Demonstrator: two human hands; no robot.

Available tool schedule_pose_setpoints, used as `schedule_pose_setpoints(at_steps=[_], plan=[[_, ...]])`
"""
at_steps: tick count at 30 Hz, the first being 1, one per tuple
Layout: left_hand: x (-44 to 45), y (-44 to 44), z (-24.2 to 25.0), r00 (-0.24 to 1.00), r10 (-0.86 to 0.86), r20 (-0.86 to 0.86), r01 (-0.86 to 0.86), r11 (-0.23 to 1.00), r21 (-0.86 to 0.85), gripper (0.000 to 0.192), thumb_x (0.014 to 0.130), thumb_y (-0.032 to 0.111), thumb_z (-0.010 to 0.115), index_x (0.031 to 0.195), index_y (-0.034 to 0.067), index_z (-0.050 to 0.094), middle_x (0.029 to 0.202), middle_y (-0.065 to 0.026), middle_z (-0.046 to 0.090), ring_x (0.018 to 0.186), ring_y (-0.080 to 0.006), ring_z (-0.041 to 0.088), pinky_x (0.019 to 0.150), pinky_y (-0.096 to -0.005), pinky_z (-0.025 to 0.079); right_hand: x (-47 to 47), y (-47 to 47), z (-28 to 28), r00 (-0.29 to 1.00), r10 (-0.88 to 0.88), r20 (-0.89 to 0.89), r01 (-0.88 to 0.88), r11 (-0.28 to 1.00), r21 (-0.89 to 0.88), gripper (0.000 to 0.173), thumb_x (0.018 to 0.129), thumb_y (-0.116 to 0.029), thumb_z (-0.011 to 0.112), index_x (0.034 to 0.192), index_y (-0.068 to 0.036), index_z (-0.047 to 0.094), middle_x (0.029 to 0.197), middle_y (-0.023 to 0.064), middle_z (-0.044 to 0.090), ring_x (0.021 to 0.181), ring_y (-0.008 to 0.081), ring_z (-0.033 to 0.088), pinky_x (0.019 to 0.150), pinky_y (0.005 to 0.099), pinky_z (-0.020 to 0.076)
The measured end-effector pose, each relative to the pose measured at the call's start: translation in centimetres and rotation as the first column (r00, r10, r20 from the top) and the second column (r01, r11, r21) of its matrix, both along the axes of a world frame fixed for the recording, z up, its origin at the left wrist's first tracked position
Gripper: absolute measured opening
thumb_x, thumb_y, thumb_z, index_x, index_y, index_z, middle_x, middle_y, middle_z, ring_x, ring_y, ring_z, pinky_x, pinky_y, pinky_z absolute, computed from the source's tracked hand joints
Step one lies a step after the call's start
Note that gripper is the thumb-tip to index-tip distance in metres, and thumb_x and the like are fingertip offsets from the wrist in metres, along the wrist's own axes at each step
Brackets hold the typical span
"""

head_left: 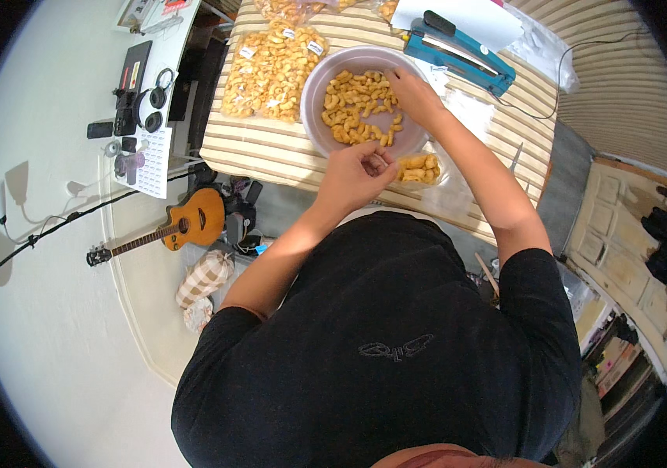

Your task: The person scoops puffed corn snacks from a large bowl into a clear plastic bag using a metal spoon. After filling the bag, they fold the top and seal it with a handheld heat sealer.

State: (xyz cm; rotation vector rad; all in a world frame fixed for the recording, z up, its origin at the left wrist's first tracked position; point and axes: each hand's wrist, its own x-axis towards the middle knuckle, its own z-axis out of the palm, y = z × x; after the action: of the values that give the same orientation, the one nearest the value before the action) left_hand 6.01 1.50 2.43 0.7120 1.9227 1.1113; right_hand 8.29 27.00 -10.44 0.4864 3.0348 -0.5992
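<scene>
A round, pale plastic basin (309,105) holds many curved, yellow-orange puffed snacks (345,111). My right hand (415,98) reaches over the basin's right side, fingertips down by the snacks; whether it pinches any is hidden. At the basin's near edge, my left hand (356,172) has its thumb and fingers closed on the mouth of a small clear plastic bag (421,169). Several snacks lie inside that bag, which rests on the striped tablecloth (257,149) near the table's front edge.
Large filled snack bags (275,73) stand left of the basin. A teal impulse sealer (459,55) with a cable is at the back right. Clear plastic bags (469,114) and scissors (516,157) lie to the right. An acoustic guitar (196,219) is at the lower left.
</scene>
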Motion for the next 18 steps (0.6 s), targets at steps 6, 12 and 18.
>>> schedule_pose_setpoints(at_steps=[6,12,18], plan=[[-0.3,0.1,0.6,1.0,-0.001,0.003,0.001,1.0,-0.015,0.021,0.097,0.022,0.089,0.102,0.003,0.081,0.078,-0.0006,0.076,0.071,-0.0065,0.068,0.069,-0.0264,0.056,-0.5,-1.3,-0.7,0.969,-0.236,0.069,0.245,0.892,-0.38,0.033,0.105,-0.006,0.06,0.135,0.001,0.072,0.14,0.0245,0.07,0.125,0.0445,0.073,0.105,0.0529,0.06],[-0.3,0.1,0.3,1.0,0.012,0.006,-0.012,1.0,-0.026,0.021,0.097,0.023,0.088,0.103,0.003,0.082,0.078,-0.001,0.076,0.071,-0.0068,0.068,0.069,-0.0263,0.055,0.0,0.0,2.4,0.974,0.051,0.219,-0.066,0.996,0.062,0.038,0.097,0.0,0.065,0.133,-0.004,0.075,0.137,0.0209,0.068,0.123,0.0408,0.074,0.098,0.0508,0.0628],[-0.4,0.5,0.2,1.0,-0.007,-0.008,0.007,1.0,-0.01,0.021,0.098,0.023,0.088,0.102,0.003,0.082,0.077,-0.0014,0.075,0.07,-0.0069,0.067,0.067,-0.0268,0.055,-0.3,1.6,1.0,0.985,0.056,0.165,-0.103,0.95,0.293,0.029,0.098,-0.005,0.067,0.123,-0.01,0.082,0.133,0.0138,0.071,0.124,0.0323,0.072,0.105,0.0485,0.0565]])
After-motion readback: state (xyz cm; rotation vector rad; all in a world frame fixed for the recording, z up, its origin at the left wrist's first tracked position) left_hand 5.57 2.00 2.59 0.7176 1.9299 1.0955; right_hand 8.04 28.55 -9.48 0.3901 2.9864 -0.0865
